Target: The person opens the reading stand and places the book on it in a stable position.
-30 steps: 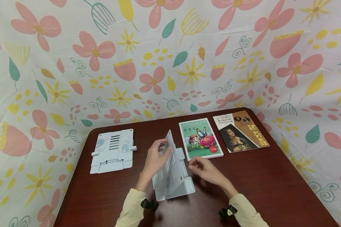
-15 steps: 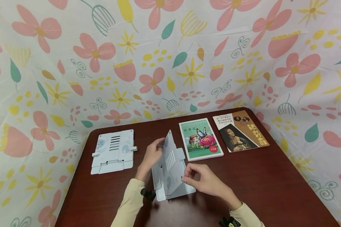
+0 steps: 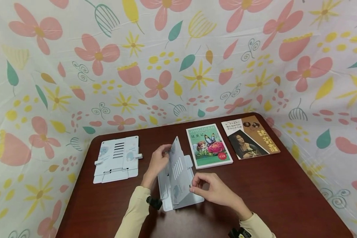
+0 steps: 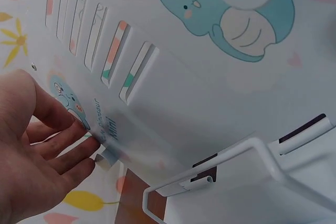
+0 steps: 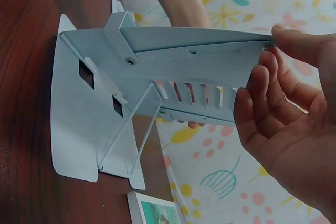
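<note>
A pale blue metal book stand printed with cartoon dinosaurs stands partly unfolded on the table, its slotted panel tilted up from the base plate. My left hand holds the panel's far edge, its fingers bent at the rim beside the printed lettering. At the near corner, my right hand pinches the panel between thumb and fingers. Behind the panel, a wire support slants up from the base. Another wire bracket shows on the front side.
A second, similar book stand lies flat at the table's left. Behind my right hand lies a green children's book, with a brown and white book to its right. A flower-patterned cloth hangs behind the dark wooden table.
My right hand has come left and down onto the panel's near corner and taken hold. My left hand has shifted slightly, with its fingers now at the panel's far edge.
</note>
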The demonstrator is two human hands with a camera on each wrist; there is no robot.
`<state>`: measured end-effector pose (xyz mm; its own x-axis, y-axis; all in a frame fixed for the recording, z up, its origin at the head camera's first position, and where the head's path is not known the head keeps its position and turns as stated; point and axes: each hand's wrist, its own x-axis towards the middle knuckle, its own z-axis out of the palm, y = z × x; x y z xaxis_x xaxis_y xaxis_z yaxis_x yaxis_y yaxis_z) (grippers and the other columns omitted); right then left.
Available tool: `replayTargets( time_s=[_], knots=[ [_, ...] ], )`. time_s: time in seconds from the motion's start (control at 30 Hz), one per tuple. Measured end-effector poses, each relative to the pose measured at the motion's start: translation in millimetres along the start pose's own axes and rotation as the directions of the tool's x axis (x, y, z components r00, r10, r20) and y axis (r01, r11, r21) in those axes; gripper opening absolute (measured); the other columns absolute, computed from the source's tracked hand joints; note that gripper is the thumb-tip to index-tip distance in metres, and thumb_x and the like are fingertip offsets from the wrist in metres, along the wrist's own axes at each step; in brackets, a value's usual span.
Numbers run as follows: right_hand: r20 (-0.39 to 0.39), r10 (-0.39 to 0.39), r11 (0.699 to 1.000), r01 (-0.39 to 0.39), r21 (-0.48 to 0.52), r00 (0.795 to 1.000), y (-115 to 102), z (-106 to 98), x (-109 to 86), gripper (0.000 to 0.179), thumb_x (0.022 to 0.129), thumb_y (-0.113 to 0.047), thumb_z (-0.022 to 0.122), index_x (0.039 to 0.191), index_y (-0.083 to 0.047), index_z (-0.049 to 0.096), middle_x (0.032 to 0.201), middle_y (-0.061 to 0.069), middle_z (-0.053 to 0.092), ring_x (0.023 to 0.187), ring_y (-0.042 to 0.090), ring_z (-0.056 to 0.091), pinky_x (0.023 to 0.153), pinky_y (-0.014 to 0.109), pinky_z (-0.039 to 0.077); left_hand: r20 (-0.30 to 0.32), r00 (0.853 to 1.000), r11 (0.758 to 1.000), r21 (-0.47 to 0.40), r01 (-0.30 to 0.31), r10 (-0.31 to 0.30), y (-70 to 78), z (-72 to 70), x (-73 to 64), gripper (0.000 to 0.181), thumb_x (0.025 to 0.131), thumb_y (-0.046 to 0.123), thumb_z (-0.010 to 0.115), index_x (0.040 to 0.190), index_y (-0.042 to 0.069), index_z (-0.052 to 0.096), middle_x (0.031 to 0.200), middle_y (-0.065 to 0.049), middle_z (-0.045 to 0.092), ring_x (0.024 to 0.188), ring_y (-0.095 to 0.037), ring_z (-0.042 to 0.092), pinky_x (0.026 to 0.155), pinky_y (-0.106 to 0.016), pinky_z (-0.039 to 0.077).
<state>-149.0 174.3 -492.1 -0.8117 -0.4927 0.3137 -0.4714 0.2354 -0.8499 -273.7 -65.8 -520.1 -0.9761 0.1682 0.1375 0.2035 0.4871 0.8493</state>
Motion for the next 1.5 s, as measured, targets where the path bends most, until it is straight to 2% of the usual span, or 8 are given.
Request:
replayTargets(
  time_s=[0.2, 0.4, 0.57, 0.77, 1.23, 1.5],
  knots=[
    [-0.018, -0.005, 1.0, 0.005, 0.0, 1.0, -1.5, -0.3, 1.3, 0.011, 0.094, -0.018, 0.073, 0.088, -0.02, 0.065, 0.079, -0.007, 0.065, 0.075, 0.002, 0.059, 0.068, 0.023, 0.055, -0.019, 1.0, 0.999, -0.028, 0.017, -0.018, -3.0, -4.5, -2.4, 0.038, 0.098, -0.001, 0.05, 0.131, 0.011, 0.065, 0.128, -0.01, 0.068, 0.122, -0.03, 0.061, 0.099, -0.047, 0.051],
    [-0.042, 0.011, 1.0, -0.011, -0.002, 0.999, -0.6, -0.3, 2.9, 0.011, 0.094, -0.016, 0.073, 0.087, -0.018, 0.065, 0.078, -0.005, 0.064, 0.074, 0.003, 0.058, 0.067, 0.023, 0.054, -0.012, 1.0, 0.999, -0.034, 0.024, -0.025, -7.8, -12.5, -5.9, 0.037, 0.099, 0.002, 0.05, 0.133, 0.011, 0.064, 0.132, -0.011, 0.065, 0.126, -0.032, 0.059, 0.105, -0.05, 0.049],
    [-0.053, 0.041, 0.999, -0.041, -0.004, 0.998, 1.6, -0.2, 3.5, 0.01, 0.094, -0.018, 0.073, 0.088, -0.019, 0.066, 0.077, -0.005, 0.064, 0.073, 0.003, 0.058, 0.066, 0.023, 0.054, -0.017, 0.999, 0.999, -0.025, 0.029, -0.03, -11.9, -16.8, -5.2, 0.037, 0.1, 0.003, 0.051, 0.133, 0.012, 0.063, 0.132, -0.009, 0.066, 0.125, -0.029, 0.06, 0.104, -0.048, 0.05],
    [-0.076, 0.039, 0.999, -0.039, 0.004, 0.996, 3.7, 0.1, 4.8, 0.01, 0.093, -0.016, 0.075, 0.088, -0.018, 0.066, 0.076, -0.004, 0.064, 0.072, 0.004, 0.058, 0.062, 0.025, 0.054, -0.023, 1.0, 1.0, 0.001, 0.02, -0.02, -10.2, -23.1, -4.9, 0.036, 0.099, 0.003, 0.051, 0.131, 0.01, 0.064, 0.129, -0.01, 0.068, 0.123, -0.027, 0.062, 0.103, -0.049, 0.051],
    [-0.101, 0.073, 0.997, -0.071, 0.025, 0.992, 9.8, 0.1, 8.5, 0.009, 0.094, -0.013, 0.073, 0.089, -0.016, 0.067, 0.077, -0.003, 0.064, 0.07, 0.003, 0.057, 0.06, 0.025, 0.053, -0.016, 0.999, 0.999, -0.013, 0.033, -0.033, -17.2, -31.9, -5.6, 0.034, 0.1, 0.005, 0.051, 0.131, 0.01, 0.064, 0.129, -0.01, 0.067, 0.124, -0.027, 0.061, 0.103, -0.048, 0.051],
    [-0.111, 0.122, 0.992, -0.118, 0.042, 0.986, 8.6, -1.7, 11.1, 0.009, 0.095, -0.015, 0.072, 0.088, -0.016, 0.066, 0.077, -0.002, 0.063, 0.066, 0.004, 0.054, 0.057, 0.024, 0.05, -0.031, 0.999, 0.999, -0.013, 0.029, -0.03, -19.0, -35.9, -5.8, 0.034, 0.099, 0.004, 0.052, 0.13, 0.008, 0.064, 0.129, -0.012, 0.067, 0.123, -0.028, 0.062, 0.105, -0.047, 0.05]
  ],
)
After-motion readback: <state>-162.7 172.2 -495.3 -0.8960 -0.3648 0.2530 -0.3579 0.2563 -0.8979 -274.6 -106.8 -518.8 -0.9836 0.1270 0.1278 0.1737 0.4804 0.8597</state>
